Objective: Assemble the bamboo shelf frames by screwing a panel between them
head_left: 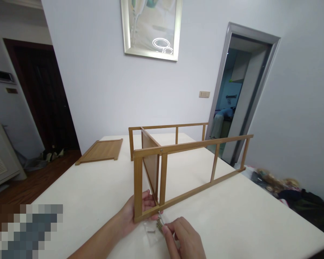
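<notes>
A wooden rack frame lies on its side on the white table, its two ladder-like sides joined by a shelf panel near the left end. My left hand reaches behind the near end post, its fingers curled around the lower rail by the panel's bottom corner. Pinched in my right hand is a thin metal hex key, its tip at the lower rail's joint. Just under that joint lies a clear plastic bag with several screws, partly hidden by my right fingers.
A slatted wooden panel lies flat at the table's left back. The white table has its right edge beside a pile of bags and clothes. A framed picture hangs on the wall behind; a doorway stands at the right.
</notes>
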Motion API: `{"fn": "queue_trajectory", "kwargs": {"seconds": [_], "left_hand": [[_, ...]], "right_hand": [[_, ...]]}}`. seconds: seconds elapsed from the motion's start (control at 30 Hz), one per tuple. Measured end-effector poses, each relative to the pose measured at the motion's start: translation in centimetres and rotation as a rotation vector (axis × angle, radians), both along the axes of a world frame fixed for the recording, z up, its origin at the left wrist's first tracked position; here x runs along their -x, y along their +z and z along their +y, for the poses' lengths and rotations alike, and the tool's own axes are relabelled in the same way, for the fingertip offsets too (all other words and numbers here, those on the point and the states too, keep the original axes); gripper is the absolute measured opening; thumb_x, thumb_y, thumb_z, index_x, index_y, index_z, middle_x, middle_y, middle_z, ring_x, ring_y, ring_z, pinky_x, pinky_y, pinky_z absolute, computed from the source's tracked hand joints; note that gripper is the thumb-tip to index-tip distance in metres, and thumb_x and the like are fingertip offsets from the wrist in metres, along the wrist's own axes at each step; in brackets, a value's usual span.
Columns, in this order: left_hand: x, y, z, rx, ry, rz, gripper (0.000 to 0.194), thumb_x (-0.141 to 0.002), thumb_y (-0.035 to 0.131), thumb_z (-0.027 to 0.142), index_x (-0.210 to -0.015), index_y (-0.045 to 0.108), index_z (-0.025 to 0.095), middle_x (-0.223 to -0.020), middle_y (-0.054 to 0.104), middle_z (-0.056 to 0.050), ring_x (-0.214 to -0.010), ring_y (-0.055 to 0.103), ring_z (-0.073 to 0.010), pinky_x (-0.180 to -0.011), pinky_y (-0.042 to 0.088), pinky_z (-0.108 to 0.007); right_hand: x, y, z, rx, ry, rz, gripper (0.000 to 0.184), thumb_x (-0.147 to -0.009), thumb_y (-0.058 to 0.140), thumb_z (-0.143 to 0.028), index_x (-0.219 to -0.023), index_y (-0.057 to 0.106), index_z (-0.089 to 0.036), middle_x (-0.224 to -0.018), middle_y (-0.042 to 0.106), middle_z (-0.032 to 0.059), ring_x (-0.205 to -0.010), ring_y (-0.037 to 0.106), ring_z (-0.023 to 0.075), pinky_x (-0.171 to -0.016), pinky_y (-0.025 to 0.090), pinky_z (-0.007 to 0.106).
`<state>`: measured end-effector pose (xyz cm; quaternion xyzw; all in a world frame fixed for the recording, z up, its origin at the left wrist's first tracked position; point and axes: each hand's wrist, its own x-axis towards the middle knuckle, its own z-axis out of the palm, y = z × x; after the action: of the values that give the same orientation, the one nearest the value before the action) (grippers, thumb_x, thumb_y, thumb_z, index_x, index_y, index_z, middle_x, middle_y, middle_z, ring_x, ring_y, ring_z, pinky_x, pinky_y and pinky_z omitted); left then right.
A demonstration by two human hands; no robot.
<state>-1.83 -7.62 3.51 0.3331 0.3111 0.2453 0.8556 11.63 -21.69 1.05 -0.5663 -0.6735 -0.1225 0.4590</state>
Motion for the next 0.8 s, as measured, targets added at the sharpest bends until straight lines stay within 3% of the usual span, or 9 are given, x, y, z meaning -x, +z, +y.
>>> {"fn": "queue_trajectory", "kwargs": {"seconds": [0.13,0.27,0.37,0.6,0.8], "left_hand": [[-0.06,-0.17,0.15,0.011,0.0,0.003,0.028,-0.091,0.053,0.034,-0.089,0.061,0.007,-0.077,0.072,-0.014,-0.072,0.072,-0.0275,-0.057,0.056,-0.032],[-0.08,-0.49,0.31,0.016,-0.002,-0.014,0.028,-0.091,0.053,0.034,-0.087,0.061,0.007,-0.076,0.072,-0.014,-0.072,0.072,-0.0278,-0.057,0.056,-0.032],[-0.05,-0.78,0.48,0.032,-0.01,-0.032,0.03,-0.091,0.052,0.035,-0.087,0.062,0.007,-0.076,0.072,-0.015,-0.074,0.073,-0.0295,-0.057,0.056,-0.033],[0.04,-0.89,0.62,0.046,-0.016,-0.023,0.031,-0.091,0.053,0.036,-0.089,0.062,0.006,-0.078,0.073,-0.015,-0.077,0.073,-0.0305,-0.058,0.056,-0.033],[-0.02,-0.74,0.56,0.029,-0.008,-0.008,0.033,-0.093,0.05,0.035,-0.093,0.062,0.004,-0.08,0.073,-0.016,-0.076,0.073,-0.0311,-0.056,0.056,-0.033]], "right_hand": [[0.09,-0.21,0.07,-0.017,0.0,0.037,0.022,-0.098,0.046,-0.029,-0.08,0.057,-0.021,-0.067,0.06,0.0011,-0.063,0.061,0.0141,-0.052,0.045,0.021],[0.07,0.03,-0.05,-0.054,0.022,0.026,0.011,-0.096,0.047,-0.025,-0.099,0.057,-0.021,-0.07,0.061,0.0012,-0.062,0.061,0.0148,-0.055,0.048,0.023],[-0.04,0.14,-0.26,-0.064,0.049,-0.051,0.016,-0.093,0.048,-0.018,-0.108,0.055,-0.019,-0.075,0.062,0.0036,-0.066,0.061,0.0165,-0.058,0.049,0.025],[-0.47,-0.02,-0.71,-0.051,0.005,-0.264,0.02,-0.09,0.048,-0.008,-0.102,0.061,-0.018,-0.075,0.063,0.0062,-0.064,0.058,0.0173,-0.057,0.047,0.027],[-0.58,0.17,-0.77,-0.095,-0.028,-0.307,0.019,-0.089,0.053,-0.008,-0.105,0.062,-0.016,-0.076,0.064,0.0072,-0.063,0.058,0.0177,-0.055,0.046,0.028]]}}
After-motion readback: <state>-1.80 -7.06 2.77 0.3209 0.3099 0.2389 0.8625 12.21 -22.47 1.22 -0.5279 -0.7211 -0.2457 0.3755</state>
